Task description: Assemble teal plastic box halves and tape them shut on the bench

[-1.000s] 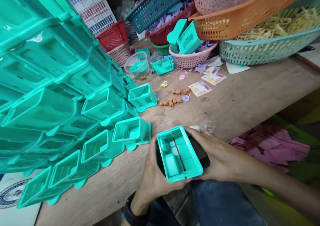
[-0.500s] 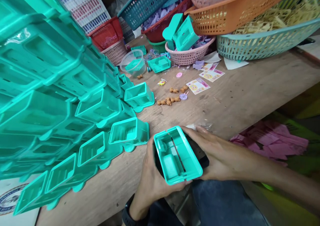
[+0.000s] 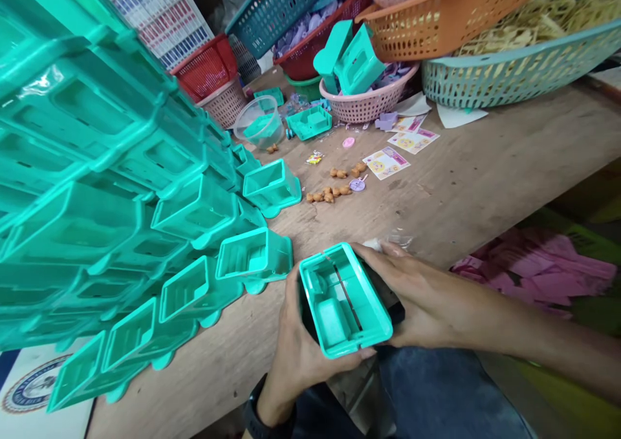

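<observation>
Both my hands hold one teal plastic box shell (image 3: pixel 344 300) at the near edge of the wooden table (image 3: pixel 485 187), open side up, with inner partitions and a thin slot showing. My left hand (image 3: pixel 295 348) wraps its left and near side, a dark watch on the wrist. My right hand (image 3: pixel 427 297) grips its right side, fingers reaching along the far edge. A dark part (image 3: pixel 395 310) sits under the shell between my hands.
A tall stack of teal shells (image 3: pixel 111 187) fills the left. Single shells (image 3: pixel 272 187) lie nearby. Farther back are small brown pieces (image 3: pixel 330 194), sticker sheets (image 3: pixel 385 163), a clear bowl (image 3: pixel 257 123), a pink basket (image 3: pixel 369 103) and large baskets (image 3: pixel 509 70). Pink sheets (image 3: pixel 538 271) lie at the right.
My hands and the teal shell stay in almost the same place. The view has shifted a little, so the table's contents sit slightly lower-left than a second ago.
</observation>
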Available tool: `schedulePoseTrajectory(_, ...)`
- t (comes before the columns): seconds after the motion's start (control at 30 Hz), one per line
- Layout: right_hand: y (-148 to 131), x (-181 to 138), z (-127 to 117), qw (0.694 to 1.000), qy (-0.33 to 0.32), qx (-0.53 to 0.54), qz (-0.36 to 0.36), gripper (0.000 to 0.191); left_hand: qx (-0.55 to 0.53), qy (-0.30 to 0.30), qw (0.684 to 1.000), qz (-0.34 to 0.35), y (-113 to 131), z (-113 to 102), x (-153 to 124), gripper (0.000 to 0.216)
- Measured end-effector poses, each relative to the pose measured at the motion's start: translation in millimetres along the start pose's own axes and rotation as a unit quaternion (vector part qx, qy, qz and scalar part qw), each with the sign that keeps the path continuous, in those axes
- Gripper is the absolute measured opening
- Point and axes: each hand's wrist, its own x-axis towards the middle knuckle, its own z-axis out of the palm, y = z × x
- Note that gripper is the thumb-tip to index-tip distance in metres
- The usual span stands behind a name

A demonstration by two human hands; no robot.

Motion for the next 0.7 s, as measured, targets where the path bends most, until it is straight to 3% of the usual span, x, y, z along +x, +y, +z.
schedulePoseTrajectory(0.3,0.3,1.0,0.9,0.999,-0.012,0.032,0.004,0.119,-0.008,-0.012,1.0,-0.017,4.9,-0.7,4.5,0.109)
schedulePoseTrajectory(0.47,-0.3,2.8,-0.2,1.0,-0.013,0.02,0.005,0.091,0.003,-0.016,0.999,-0.044,8.1,-1.2,5.4,0.112)
schedulePoseTrajectory(0.7,2.7,-1.4,1.6,0.999,-0.03,-0.011,-0.004,0.114,-0.018,-0.015,0.998,-0.06,15.8,-0.2,9.4,0.104)
